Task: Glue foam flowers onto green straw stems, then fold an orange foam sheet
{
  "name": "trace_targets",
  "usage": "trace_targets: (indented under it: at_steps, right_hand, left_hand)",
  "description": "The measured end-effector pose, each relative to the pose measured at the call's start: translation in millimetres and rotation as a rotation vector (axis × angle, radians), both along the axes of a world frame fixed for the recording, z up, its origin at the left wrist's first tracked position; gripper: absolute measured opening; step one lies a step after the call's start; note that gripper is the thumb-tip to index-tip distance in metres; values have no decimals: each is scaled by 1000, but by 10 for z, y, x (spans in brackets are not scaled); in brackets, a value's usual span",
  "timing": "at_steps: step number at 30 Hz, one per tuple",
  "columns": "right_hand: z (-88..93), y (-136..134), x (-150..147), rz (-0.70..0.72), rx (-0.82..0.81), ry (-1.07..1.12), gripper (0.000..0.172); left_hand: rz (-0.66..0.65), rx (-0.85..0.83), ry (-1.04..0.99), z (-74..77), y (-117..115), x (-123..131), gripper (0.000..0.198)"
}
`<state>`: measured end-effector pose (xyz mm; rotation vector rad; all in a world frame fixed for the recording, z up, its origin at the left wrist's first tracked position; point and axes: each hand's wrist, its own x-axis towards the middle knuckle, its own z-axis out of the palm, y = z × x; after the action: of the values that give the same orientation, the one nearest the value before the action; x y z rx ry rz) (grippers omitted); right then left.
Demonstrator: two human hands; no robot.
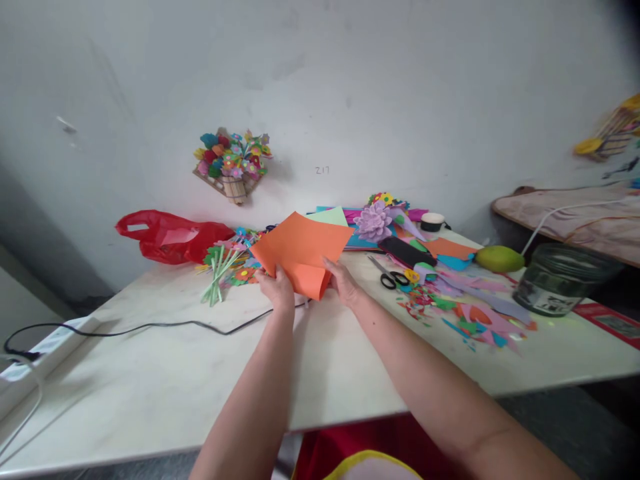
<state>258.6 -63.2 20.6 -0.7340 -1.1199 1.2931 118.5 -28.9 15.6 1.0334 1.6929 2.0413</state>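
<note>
Both hands hold one orange paper sheet (301,249) above the white table (150,373). My left hand (277,289) pinches its lower left edge, fingers closed on it. My right hand (343,281) grips the lower right part, where the sheet curls under in a fold. A pale green sheet (330,217) shows just behind the orange one. Black-handled scissors (388,274) lie to the right of my right hand.
A red plastic bag (170,237), green stems with paper flowers (220,267), a purple paper flower (374,222), coloured scraps (470,313), a green fruit (499,259) and a dark tub (560,280) lie about. A black cable (150,327) crosses the table. A flower basket (233,163) hangs on the wall.
</note>
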Motion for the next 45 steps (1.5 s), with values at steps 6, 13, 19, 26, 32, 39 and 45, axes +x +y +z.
trace_targets:
  at_steps: [6,13,19,26,32,39,45]
  right_hand:
    - [-28,18,-39,-107,86,-35,41]
    - [-109,114,7,-195,92,-117,31]
    - [-60,99,184,-36,62,-87,35]
    - [-77,123,233,-46,4,-107,33]
    - [-102,160,245,-88,21,-131,35]
    - [-14,122,340,-65,-6,-94,28]
    - [-12,130,427,8,-50,-5,33]
  left_hand:
    - [-2,-13,8,0,-41,69,16]
    - [-173,82,-314,-37,8,64,24]
    - [-443,39,-623,95,6,-162,16]
    - [-477,38,-720,103,30,-152,21]
    - [-443,-13,-792,89,26,-138,13]
    - [-465,-46,-796,151,-9,-185,13]
    - [-608,37,-865,174,-42,-281,4]
